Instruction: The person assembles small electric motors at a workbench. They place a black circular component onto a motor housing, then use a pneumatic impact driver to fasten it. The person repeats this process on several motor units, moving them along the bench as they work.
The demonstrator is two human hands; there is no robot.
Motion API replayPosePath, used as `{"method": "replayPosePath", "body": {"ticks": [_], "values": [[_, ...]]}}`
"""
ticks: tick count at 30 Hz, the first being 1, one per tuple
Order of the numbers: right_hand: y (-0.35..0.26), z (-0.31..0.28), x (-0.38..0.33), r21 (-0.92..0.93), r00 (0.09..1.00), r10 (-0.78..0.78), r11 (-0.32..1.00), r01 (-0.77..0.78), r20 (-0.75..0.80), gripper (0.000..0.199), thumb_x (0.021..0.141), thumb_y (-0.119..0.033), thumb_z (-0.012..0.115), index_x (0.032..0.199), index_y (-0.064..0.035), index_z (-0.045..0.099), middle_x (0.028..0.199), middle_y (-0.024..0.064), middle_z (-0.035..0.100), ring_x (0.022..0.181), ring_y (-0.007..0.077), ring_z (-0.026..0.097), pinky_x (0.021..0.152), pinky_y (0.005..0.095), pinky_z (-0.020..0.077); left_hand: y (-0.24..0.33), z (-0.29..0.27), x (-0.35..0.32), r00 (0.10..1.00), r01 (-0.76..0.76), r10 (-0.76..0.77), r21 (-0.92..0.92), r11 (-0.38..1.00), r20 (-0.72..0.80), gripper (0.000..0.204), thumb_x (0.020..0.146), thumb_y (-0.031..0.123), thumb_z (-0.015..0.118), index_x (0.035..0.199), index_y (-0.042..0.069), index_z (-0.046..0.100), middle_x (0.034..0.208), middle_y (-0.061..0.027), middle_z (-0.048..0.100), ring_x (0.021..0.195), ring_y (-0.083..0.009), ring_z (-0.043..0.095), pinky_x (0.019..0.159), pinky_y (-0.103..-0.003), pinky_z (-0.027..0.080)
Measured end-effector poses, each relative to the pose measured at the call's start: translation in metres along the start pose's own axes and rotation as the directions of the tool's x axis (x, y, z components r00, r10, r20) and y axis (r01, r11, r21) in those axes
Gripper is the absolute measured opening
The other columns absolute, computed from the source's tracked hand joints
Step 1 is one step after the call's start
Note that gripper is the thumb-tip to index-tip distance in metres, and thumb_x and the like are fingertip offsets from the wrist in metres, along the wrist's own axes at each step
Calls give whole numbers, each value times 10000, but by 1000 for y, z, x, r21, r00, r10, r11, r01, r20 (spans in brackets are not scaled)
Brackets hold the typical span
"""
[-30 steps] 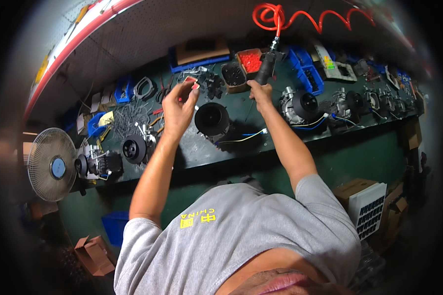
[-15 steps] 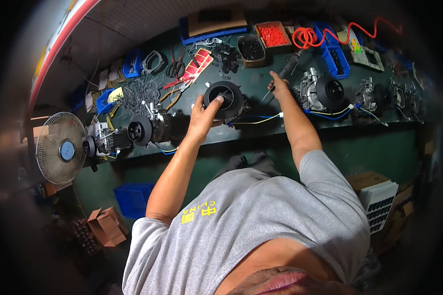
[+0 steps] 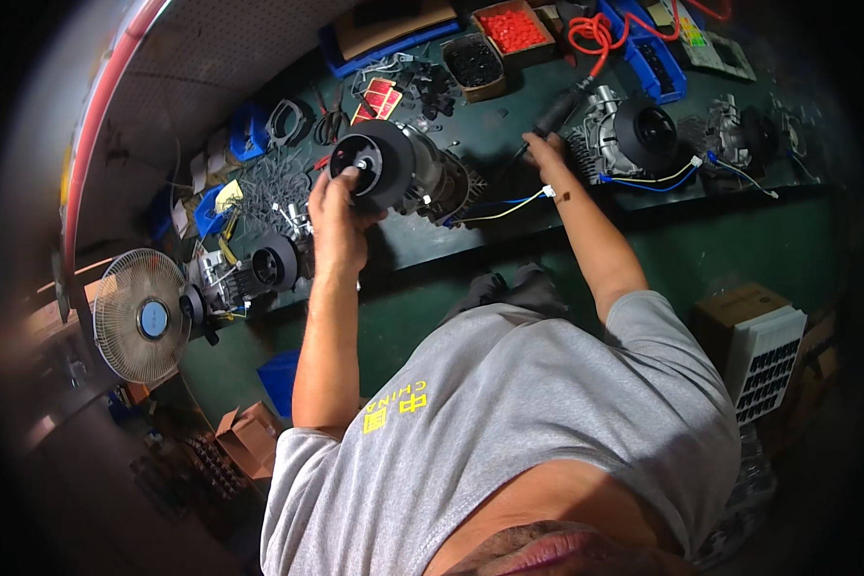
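Observation:
A blower motor (image 3: 442, 182) with a ribbed metal body and a black ring-shaped fan housing (image 3: 394, 163) sits tilted over the front of the bench. My left hand (image 3: 338, 219) is closed on the housing's near left rim, its thumb reaching inside the ring. To the right, my right hand (image 3: 545, 158) is closed around the lower part of a dark power screwdriver (image 3: 559, 110), some fingers hidden. A red coiled hose (image 3: 593, 38) joins the driver's upper end. Blue and yellow wires with a white connector (image 3: 548, 191) run from the motor toward my right wrist.
More blower motors stand along the bench to the right (image 3: 634, 134) and left (image 3: 271, 261). Behind are a box of red caps (image 3: 515, 29), a box of black parts (image 3: 474, 63) and blue bins (image 3: 657, 69). A desk fan (image 3: 144, 317) stands at the left end.
My left hand has moved left with the blower motor's housing, which now faces further left and shows more metal body. My right hand stays on the screwdriver. The whole view has shifted.

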State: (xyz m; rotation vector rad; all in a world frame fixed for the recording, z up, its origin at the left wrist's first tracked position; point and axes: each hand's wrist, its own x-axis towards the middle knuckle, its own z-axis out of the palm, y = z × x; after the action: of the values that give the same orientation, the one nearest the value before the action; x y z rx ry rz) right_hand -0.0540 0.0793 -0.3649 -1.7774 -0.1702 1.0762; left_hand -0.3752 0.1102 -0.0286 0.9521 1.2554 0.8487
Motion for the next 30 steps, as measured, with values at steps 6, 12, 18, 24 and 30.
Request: {"method": "replayPosePath", "body": {"ticks": [6, 12, 18, 24, 30], "values": [[12, 8, -55, -90, 911, -399, 916, 391, -99, 549, 827, -99, 770, 1333, 50, 616, 1181, 175, 734, 1092, 234, 715, 939, 329, 557, 11, -29, 17, 993, -81, 68, -139, 987, -93, 423, 935, 282, 683, 1246, 25, 557, 1066, -80, 677, 819, -202, 717, 610, -333, 588], [-51, 31, -147, 61, 787, -608, 794, 605, 102, 227, 890, -96, 769, 1082, 22, 748, 956, 86, 767, 880, 142, 716, 846, 296, 571, -18, -68, 38, 977, -86, 57, -132, 988, -207, 505, 904, 314, 732, 1269, 26, 536, 1061, -89, 670, 791, -182, 688, 602, -333, 563], [-143, 28, -134, 184, 650, -189, 980, 77, 736, 286, 998, -166, 700, 1216, 18, 677, 1071, 128, 763, 835, 132, 713, 634, 235, 563, -39, -68, 61, 951, -6, -45, -164, 986, -306, 407, 927, 342, 730, 1211, 80, 603, 1101, -78, 669, 934, -217, 679, 771, -390, 590], [-177, 32, -142, -108, 577, -285, 827, 551, 765, 575, 913, -245, 800, 1362, 59, 609, 1294, 213, 686, 1150, 247, 691, 980, 362, 574, -76, -62, 98, 931, -9, -84, -253, 967, -354, 495, 895, 372, 751, 1220, 50, 563, 1111, -108, 676, 857, -241, 684, 650, -367, 580], [-87, 45, -177, -167, 592, -207, 842, 514, 779, 908, 916, -129, 742, 1642, 11, 215, 1629, 222, 388, 1470, 282, 437, 1193, 365, 365, -138, -58, 151, 873, 66, -211, -323, 944, -439, 504, 868, 286, 766, 1267, 56, 561, 1070, -133, 698, 774, -254, 723, 517, -362, 565]]}}
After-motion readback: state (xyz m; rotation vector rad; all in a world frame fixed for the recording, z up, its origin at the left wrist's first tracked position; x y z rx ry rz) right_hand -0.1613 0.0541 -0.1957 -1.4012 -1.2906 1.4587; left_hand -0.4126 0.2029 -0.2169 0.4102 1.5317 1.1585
